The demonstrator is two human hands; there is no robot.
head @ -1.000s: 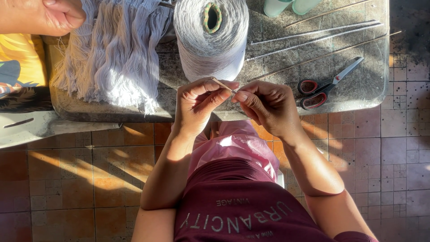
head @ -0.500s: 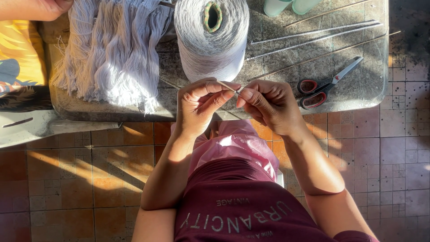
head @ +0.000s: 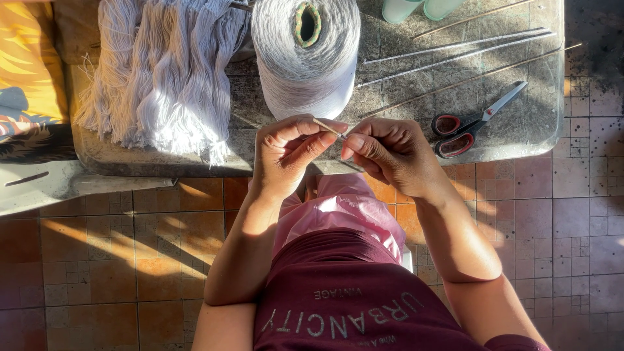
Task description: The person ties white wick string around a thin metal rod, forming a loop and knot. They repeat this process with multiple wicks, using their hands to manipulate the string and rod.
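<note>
My left hand [head: 286,153] and my right hand [head: 390,153] meet just above the near edge of a stone-topped table [head: 520,130]. Both pinch a thin wooden stick [head: 330,128] between thumb and fingertips, the left hand at its left end and the right hand at its right end. A pale thread seems to run at the stick, too fine to follow. Directly behind my hands stands a large cone of grey-white yarn [head: 305,62].
A bundle of cut white yarn strands [head: 162,78] lies on the table's left. Red-handled scissors [head: 474,123] and several long thin rods [head: 455,55] lie at right. Two pale green cups [head: 419,8] stand at the far edge. Yellow patterned cloth [head: 26,65] is far left. Tiled floor below.
Another person's hand at the top left has left the view. My hands have stayed together on the stick, with only small finger shifts.
</note>
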